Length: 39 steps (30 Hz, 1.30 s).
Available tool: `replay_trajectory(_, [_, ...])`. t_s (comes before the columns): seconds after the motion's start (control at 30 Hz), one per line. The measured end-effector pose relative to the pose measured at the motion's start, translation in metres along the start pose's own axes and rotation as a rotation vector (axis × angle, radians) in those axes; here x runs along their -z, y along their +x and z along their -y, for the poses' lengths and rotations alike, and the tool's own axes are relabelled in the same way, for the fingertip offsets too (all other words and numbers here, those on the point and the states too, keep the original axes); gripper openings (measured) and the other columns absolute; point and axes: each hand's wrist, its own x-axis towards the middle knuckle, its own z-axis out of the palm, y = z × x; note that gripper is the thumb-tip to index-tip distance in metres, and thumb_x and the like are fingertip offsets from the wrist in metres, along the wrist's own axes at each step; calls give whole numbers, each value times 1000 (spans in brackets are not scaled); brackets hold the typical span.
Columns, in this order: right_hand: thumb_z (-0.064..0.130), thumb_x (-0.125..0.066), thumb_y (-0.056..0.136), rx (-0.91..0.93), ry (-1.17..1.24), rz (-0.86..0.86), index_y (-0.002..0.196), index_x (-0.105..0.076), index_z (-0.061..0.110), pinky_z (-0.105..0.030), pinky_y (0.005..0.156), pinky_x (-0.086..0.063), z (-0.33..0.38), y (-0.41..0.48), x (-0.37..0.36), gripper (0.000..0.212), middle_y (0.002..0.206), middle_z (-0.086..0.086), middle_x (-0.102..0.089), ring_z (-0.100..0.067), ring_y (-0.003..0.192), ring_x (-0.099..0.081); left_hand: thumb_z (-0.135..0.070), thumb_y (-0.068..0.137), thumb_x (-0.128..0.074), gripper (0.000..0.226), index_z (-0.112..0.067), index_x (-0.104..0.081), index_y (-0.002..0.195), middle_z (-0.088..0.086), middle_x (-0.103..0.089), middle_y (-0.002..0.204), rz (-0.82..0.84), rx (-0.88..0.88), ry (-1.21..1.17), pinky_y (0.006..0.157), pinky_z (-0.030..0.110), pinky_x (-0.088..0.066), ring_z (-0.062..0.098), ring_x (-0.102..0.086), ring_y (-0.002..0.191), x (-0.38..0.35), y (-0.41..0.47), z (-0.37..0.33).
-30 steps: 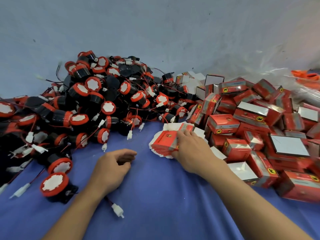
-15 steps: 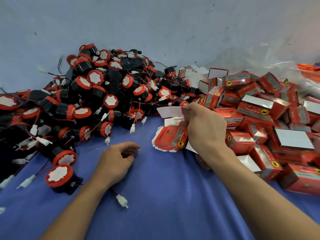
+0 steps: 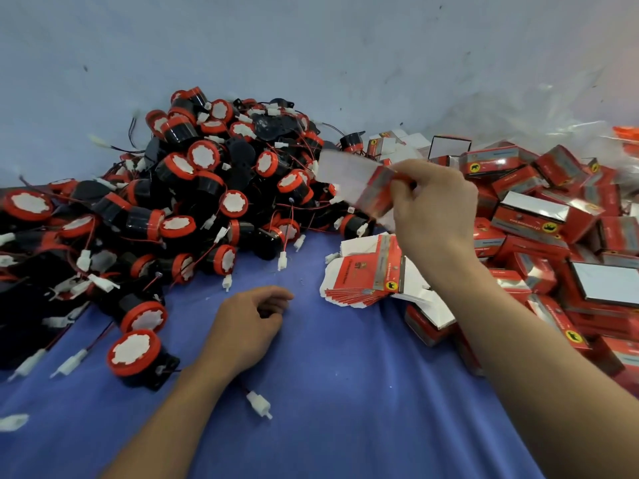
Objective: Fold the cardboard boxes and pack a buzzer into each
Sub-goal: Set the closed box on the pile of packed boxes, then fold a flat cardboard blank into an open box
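A white plug on a thin wire lies on the blue cloth, just behind the wrist of the left hand, and the wire runs under that wrist. The left hand rests knuckles-up on the cloth with its fingers loosely curled, and nothing shows in its grip. To its left, near the forearm, a single buzzer sits with its red-rimmed white face tilted up.

Ahead and to the right of the left hand, a stack of flat boxes lies fanned on the cloth, directly below the right hand. The right hand hangs in the air above that stack, with thumb and fingers pinched together on one flat box. That box sticks out to the hand's left, blurred, showing a white side and a red edge.

Beyond the left hand, a big pile of buzzers spreads with tangled wires and white plugs. To the right of the right hand and beyond it, a heap of folded boxes crowds the cloth. Behind both piles is a pale wall.
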Motion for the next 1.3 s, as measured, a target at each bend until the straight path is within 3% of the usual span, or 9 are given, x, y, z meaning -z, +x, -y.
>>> replay_trajectory(0.07, [11, -59, 88, -166, 311, 107, 91, -79, 25, -26, 57, -45, 0, -8, -10, 24, 66, 16, -67, -3, 60, -54, -10, 92, -72, 39, -48, -71, 96, -26, -74, 90, -13, 10, -25, 78, 7, -49, -10, -66, 89, -1, 0, -1])
replay_trajectory(0.17, [7, -61, 92, -425, 550, 276, 90, -80, 31, -45, 66, -56, -3, -45, -36, 31, 82, -4, -77, -29, 71, -68, -30, 99, -68, 15, -40, -79, 97, -18, -78, 94, -82, 32, -255, 80, 25, -54, 0, -72, 87, 2, -1, -7])
replay_trajectory(0.23, [8, -59, 95, -540, 621, 277, 90, -79, 33, -54, 74, -59, -7, -76, -53, 33, 86, -7, -78, -42, 83, -71, -35, 104, -53, 30, -27, -82, 105, -3, -80, 102, -116, 23, -485, 83, 31, -59, 13, -75, 97, 4, -3, -13])
replay_trajectory(0.4, [9, -55, 94, -743, 724, 305, 92, -76, 18, -50, 75, -58, -10, -129, -82, 23, 96, -15, -76, -30, 84, -68, 3, 98, -58, 37, -26, -81, 98, -3, -81, 101, -193, 65, -607, 74, 18, -58, 13, -77, 96, 6, 0, -12])
replay_trajectory(0.7, [8, -51, 100, -632, 766, 508, 105, -76, 19, -31, 50, -54, -15, -133, -79, 29, 88, -6, -79, -23, 56, -67, -9, 105, -55, 29, -19, -81, 97, 6, -81, 99, -215, 233, -800, 65, 26, -61, 19, -78, 89, 10, 5, -3])
replay_trajectory(0.83, [10, -49, 101, -674, 805, 491, 106, -77, 22, -29, 47, -49, -18, -132, -81, 30, 95, -5, -78, -24, 51, -60, -1, 98, -38, 46, -10, -83, 94, 16, -78, 108, -53, 235, -945, 62, 32, -62, 29, -75, 92, 18, 0, -4])
replay_trajectory(1.07, [15, -48, 105, -716, 844, 478, 107, -75, 21, -29, 42, -45, -18, -130, -78, 28, 94, -8, -77, -22, 45, -54, 12, 66, -47, 72, -5, -62, 134, 17, -69, 133, 302, 77, -960, 95, 45, -60, 34, -67, 122, 28, -1, -1])
replay_trajectory(1.17, [17, -48, 105, -721, 851, 486, 105, -75, 21, -28, 40, -40, -18, -130, -77, 28, 79, -10, -73, -20, 41, -46, 13, 81, -57, 58, -15, -69, 130, 13, -71, 131, 297, 48, -942, 86, 37, -62, 31, -68, 122, 27, 1, 0])
replay_trajectory(1.3, [18, -49, 104, -749, 827, 503, 105, -74, 20, -25, 42, -29, -16, -129, -76, 26, 67, -11, -55, -16, 45, -38, -26, 87, -68, 26, -34, -82, 107, 3, -79, 114, 126, 30, -847, 79, 25, -61, 18, -75, 107, 18, -1, -5])
